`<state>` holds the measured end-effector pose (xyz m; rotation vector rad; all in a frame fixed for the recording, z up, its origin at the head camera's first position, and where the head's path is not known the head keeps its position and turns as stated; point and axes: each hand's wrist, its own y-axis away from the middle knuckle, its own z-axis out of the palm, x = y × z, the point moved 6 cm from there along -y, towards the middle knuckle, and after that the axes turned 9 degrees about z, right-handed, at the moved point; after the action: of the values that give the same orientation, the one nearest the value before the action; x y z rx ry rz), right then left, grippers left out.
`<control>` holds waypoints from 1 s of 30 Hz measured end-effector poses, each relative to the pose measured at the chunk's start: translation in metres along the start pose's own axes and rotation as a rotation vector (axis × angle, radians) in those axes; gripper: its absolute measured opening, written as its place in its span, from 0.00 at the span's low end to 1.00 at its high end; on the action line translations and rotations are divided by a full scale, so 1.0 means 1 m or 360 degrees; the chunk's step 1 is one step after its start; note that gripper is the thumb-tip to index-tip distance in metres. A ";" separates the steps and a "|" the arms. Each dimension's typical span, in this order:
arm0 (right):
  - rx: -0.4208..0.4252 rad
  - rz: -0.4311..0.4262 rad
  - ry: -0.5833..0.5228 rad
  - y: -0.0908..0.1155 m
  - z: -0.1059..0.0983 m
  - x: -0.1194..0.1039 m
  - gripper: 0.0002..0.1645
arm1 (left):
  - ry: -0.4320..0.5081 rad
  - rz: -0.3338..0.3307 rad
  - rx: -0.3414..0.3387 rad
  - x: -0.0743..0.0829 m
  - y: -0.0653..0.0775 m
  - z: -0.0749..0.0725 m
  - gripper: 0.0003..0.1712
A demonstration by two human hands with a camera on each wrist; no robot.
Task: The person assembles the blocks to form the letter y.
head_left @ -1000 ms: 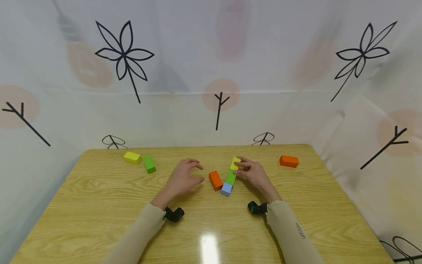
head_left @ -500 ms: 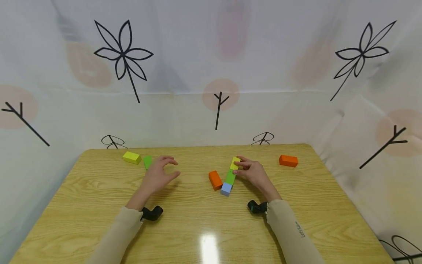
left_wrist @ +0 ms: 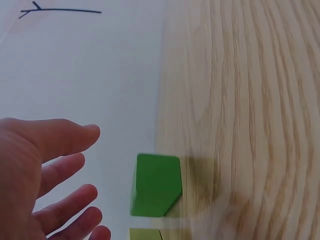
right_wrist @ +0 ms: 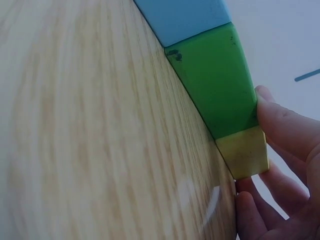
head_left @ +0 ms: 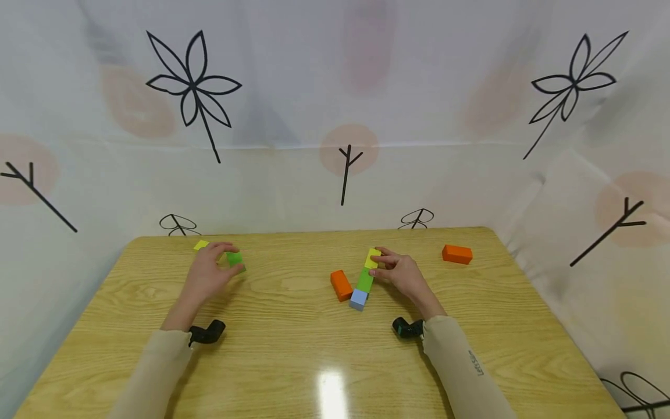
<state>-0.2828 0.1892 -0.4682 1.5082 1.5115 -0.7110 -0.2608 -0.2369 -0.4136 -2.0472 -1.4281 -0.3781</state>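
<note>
My left hand [head_left: 206,273] hovers with parted fingers around a green block [head_left: 235,258] at the table's back left. In the left wrist view, a gap separates the fingertips from that green block [left_wrist: 158,185]. Behind the hand, a yellow block [head_left: 200,245] is partly covered. My right hand [head_left: 403,276] holds the far end of a row, fingers curled about its yellow block [right_wrist: 245,152]. The thumb presses where yellow meets a green block [right_wrist: 215,82]. A light blue block [head_left: 358,299] forms the near end of this row.
An orange block [head_left: 341,285] lies slanted just left of the row, its near corner close to the blue block. Another orange block [head_left: 457,254] lies at the back right. A patterned cloth [head_left: 282,192] hangs behind the wooden table [head_left: 293,361].
My left hand has moved left from beside the orange block near the row to the separate green block, now covering part of the yellow one. My right hand stays on the row.
</note>
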 end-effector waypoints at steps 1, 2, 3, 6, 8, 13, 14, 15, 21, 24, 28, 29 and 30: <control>0.0000 0.0000 -0.0002 0.000 0.000 0.000 0.27 | 0.0008 -0.0005 -0.0003 -0.002 0.000 -0.001 0.22; 0.0000 -0.0002 -0.0005 0.000 0.000 0.000 0.27 | 0.0012 -0.0007 -0.0002 -0.004 0.000 -0.001 0.22; 0.0002 -0.0002 -0.0006 0.000 0.000 0.000 0.27 | 0.0016 -0.0001 -0.0003 -0.005 0.000 -0.001 0.22; 0.0004 -0.0003 -0.0009 0.001 0.000 0.000 0.27 | 0.0033 0.0029 -0.0017 -0.009 -0.001 0.002 0.20; 0.0006 -0.0006 -0.0011 0.001 0.000 -0.001 0.27 | 0.0033 0.0036 -0.0030 -0.013 -0.001 0.006 0.19; 0.0018 -0.0016 0.0013 0.001 0.001 -0.001 0.26 | 0.0011 0.0014 -0.0068 -0.022 -0.002 0.014 0.19; 0.0021 -0.0016 0.0017 0.001 0.001 -0.001 0.26 | 0.0004 0.0011 -0.0075 -0.022 -0.003 0.014 0.19; 0.0024 -0.0015 0.0021 0.001 0.000 -0.001 0.26 | -0.0002 0.0010 -0.0081 -0.023 -0.003 0.015 0.19; 0.0014 -0.0015 0.0004 0.001 0.000 0.001 0.27 | -0.0023 0.0000 -0.0097 -0.027 -0.005 0.018 0.17; 0.0011 -0.0016 -0.0001 0.001 0.000 0.001 0.27 | -0.0010 0.0004 -0.0099 -0.028 -0.004 0.018 0.17; 0.0009 -0.0018 -0.0003 0.001 0.000 0.002 0.27 | -0.0001 0.0007 -0.0099 -0.028 -0.004 0.017 0.17; 0.0008 -0.0018 -0.0003 0.000 0.000 0.002 0.27 | 0.0001 0.0004 -0.0098 -0.028 -0.003 0.017 0.18; 0.0008 -0.0019 -0.0001 0.000 0.000 0.002 0.27 | 0.0003 0.0001 -0.0096 -0.028 -0.003 0.016 0.18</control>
<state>-0.2823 0.1903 -0.4696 1.5034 1.5205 -0.7229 -0.2759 -0.2468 -0.4407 -2.0943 -1.4312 -0.4272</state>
